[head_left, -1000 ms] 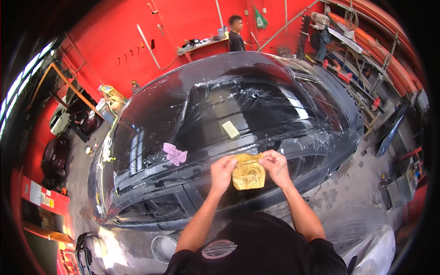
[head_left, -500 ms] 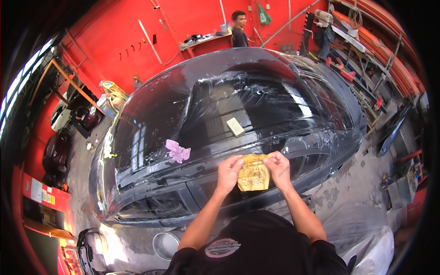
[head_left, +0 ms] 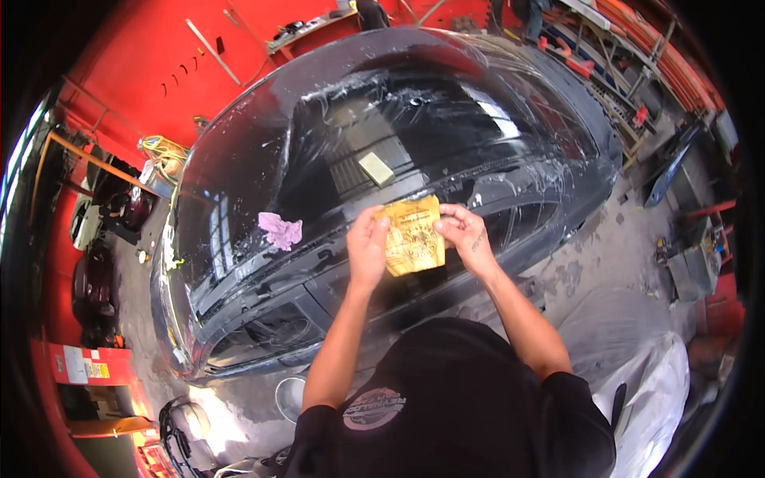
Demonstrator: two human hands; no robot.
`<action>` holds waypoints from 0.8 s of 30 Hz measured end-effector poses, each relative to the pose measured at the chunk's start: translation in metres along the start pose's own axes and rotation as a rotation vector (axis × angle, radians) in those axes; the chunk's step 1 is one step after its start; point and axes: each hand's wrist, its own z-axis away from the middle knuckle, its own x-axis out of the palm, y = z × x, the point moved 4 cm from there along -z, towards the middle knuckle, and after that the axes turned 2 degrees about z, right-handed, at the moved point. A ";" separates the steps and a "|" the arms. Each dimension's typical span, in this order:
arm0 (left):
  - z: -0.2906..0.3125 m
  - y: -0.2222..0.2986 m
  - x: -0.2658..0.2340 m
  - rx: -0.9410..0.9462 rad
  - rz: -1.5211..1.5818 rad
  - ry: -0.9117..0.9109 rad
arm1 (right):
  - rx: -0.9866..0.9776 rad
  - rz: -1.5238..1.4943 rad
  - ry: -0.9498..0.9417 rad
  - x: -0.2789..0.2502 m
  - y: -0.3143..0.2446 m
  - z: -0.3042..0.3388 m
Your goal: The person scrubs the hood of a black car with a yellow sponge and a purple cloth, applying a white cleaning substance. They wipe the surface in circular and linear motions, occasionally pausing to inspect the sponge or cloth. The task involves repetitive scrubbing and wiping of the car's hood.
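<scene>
So in the head view, the left hand (head_left: pixel 368 248) and right hand (head_left: pixel 468 239) each have thumb and fingers pinched on opposite edges of a yellow-brown sheet (head_left: pixel 416 240), so it sits right between the fingertips, above the near side of a dark car (head_left: pixel 239 171). Purple crumpled cloth (head_left: pixel 280 231) lies well off to the left of the left fingers, pale block (head_left: pixel 375 169) just beyond them.

What could go wrong, IMO: the sheet looks thin and creased, so uneven pulling might tear it, and a loose pinch might drop it on the car.

Hard to make out: the sheet's far face, plus the fingertips tucked behind it. It also hides the bit of car below. Way past the fingers, a person in dark clothes (head_left: pixel 372 14) is cut off by the top edge.
</scene>
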 end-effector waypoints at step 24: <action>0.031 -0.008 0.039 -0.193 0.100 -0.213 | -0.139 0.004 0.159 -0.036 -0.009 0.005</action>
